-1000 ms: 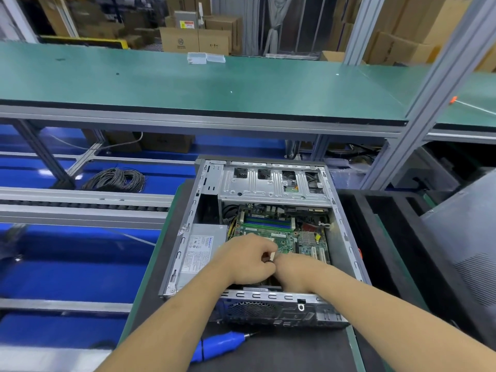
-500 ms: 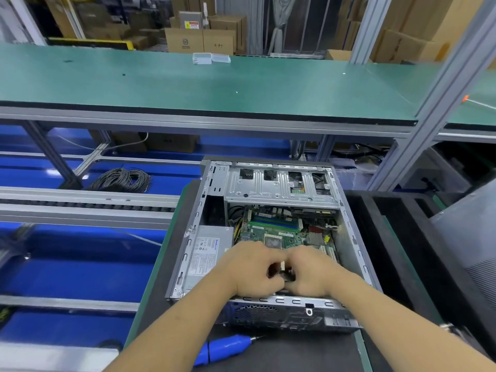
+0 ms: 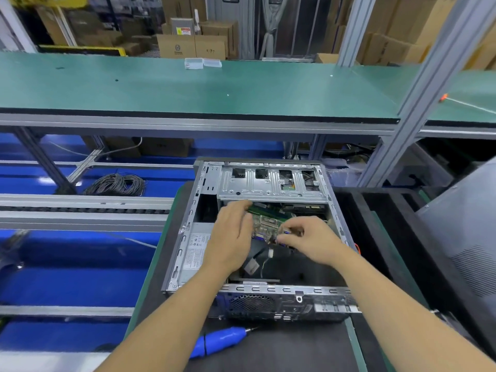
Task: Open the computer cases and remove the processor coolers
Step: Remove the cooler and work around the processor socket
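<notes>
Grey sheet-metal computer case point(image 3: 257, 237), side panel off, lying flat on a dark mat point(image 3: 295, 345) at centre of view; interior exposed from above.

Contents of case: silver drive cage point(image 3: 268, 183) at 12 o'clock; power supply point(image 3: 197, 251) with white label at 9 o'clock; green motherboard point(image 3: 265, 224) at centre, partly covered by both hands; black duct or shroud point(image 3: 295, 267) with loose cables at 5 o'clock. The cooler itself cannot be told apart in the blur.

Left hand point(image 3: 232, 237): over the board at 10 o'clock, fingers loosely bent, tips at the memory strips point(image 3: 264, 210); whether it grips anything cannot be told.

Right hand point(image 3: 308, 240): at 3 o'clock of the board, thumb and forefinger drawn together as if pinching a small part; the part itself is too blurred to name.

Blue electric screwdriver point(image 3: 220, 340): lying on the mat at 6 o'clock, just in front of the case, untouched.

Surroundings: green workbench point(image 3: 188, 89) at 12 o'clock; coiled cable point(image 3: 115, 185) at 9 o'clock on blue floor.
</notes>
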### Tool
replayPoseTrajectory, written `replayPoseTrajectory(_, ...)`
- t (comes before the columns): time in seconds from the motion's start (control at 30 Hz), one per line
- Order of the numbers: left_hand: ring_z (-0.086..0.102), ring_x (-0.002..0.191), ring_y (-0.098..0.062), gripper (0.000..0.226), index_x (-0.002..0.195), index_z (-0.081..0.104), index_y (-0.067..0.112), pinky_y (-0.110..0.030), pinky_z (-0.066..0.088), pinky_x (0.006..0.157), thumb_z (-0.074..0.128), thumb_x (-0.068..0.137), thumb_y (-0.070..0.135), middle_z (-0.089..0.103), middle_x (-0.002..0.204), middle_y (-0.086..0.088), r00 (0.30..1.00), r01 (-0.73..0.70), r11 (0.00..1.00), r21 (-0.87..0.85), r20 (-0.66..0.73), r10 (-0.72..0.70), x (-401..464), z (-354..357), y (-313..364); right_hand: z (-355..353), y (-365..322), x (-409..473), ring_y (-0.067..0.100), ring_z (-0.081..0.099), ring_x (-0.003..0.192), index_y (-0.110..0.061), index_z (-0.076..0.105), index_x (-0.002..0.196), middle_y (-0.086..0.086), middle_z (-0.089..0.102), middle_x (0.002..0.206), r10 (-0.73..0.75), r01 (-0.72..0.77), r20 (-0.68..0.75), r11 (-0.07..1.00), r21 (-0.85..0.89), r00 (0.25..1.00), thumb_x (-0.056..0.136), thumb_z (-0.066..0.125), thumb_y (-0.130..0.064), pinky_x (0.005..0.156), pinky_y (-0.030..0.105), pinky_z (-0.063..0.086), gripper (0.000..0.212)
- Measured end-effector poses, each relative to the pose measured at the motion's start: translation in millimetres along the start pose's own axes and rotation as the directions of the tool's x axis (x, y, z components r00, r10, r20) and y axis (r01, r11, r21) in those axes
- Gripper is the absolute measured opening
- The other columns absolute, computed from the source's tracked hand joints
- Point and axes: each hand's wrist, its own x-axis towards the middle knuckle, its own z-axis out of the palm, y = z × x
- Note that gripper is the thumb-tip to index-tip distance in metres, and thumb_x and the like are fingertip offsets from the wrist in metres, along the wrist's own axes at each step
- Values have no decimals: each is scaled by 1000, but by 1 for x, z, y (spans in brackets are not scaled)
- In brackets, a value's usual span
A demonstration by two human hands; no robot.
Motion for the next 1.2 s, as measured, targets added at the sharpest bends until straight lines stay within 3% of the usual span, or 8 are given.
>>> replayPoseTrajectory(0.17, 54, 105, -8, 43, 113, 64, 21, -36, 46, 93, 30, 98, 42, 63, 109, 7, 989, 147, 986, -72, 23, -146, 2, -1, 0, 4, -6, -4, -7, 49, 62, -25, 73, 93, -25, 54, 67, 73, -72, -10, 994, 80, 997, 85, 76, -37, 67, 15, 37, 15)
replayPoseTrajectory(0.3, 60, 87, -7, 36, 85, 68, 25, -33, 48, 79, 36, 91, 41, 67, 85, 11, 963, 256, 932, -256, -16, -269, 5, -6, -2, 17, 4, -20, -6, 46, 59, -35, 54, 61, -20, 53, 63, 63, -67, 44, 993, 100, 997, 83, 78, -36, 73, 23, 42, 33)
replayPoseTrajectory(0.4, 61, 81, -6, 32, 77, 69, 25, -31, 48, 75, 41, 89, 38, 67, 79, 12, 946, 282, 903, -324, -62, -317, 8, -7, -3, 22, 6, -22, -7, 49, 57, -35, 56, 59, -24, 59, 63, 95, -98, 174, 995, 4, 980, 78, 82, -41, 69, 22, 44, 33)
replayPoseTrajectory(0.57, 48, 56, -4, 27, 75, 65, 29, -26, 40, 57, 48, 97, 29, 63, 70, 2, 957, 284, 929, -235, 17, -289, 10, -2, -6, 31, 2, -15, 10, 64, 74, -14, 74, 92, -2, 71, 86, 54, -13, 357, 993, -114, 932, 79, 77, -20, 62, 15, 47, 15)
replayPoseTrajectory(0.7, 43, 44, -2, 20, 81, 64, 36, -27, 42, 49, 52, 95, 29, 58, 60, 18, 953, 299, 943, -146, 101, -286, 10, 0, -6, 32, 1, -15, -4, 57, 61, -16, 74, 84, -10, 68, 73, 69, -77, 304, 997, 13, 950, 76, 80, -19, 57, 11, 44, 10)
replayPoseTrajectory(0.87, 52, 49, -3, 15, 82, 62, 40, -32, 50, 52, 48, 87, 36, 63, 70, 21, 958, 236, 971, 19, 162, -236, 6, 0, 3, 41, 0, -11, 13, 59, 78, -10, 71, 104, 7, 71, 98, 73, 18, 470, 982, -187, 880, 82, 59, -5, 77, 33, 54, 25)
replayPoseTrajectory(1.07, 56, 56, 0, 17, 80, 63, 41, -24, 40, 55, 46, 82, 42, 65, 75, 25, 956, 234, 970, 66, 166, -242, 6, 0, 3, 41, 10, -8, 21, 62, 106, -11, 65, 127, 7, 66, 125, 201, -45, 585, 962, -270, 786, 92, 59, -11, 94, 32, 52, 36)
replayPoseTrajectory(1.2, 52, 58, -3, 15, 80, 63, 39, -25, 38, 57, 49, 86, 37, 63, 68, 22, 959, 231, 972, 46, 161, -235, 5, 2, -1, 38, 18, 5, 11, 63, 89, -17, 70, 120, 2, 69, 120, 226, -93, 542, 961, -262, 809, 91, 55, -13, 73, 17, 48, 33)
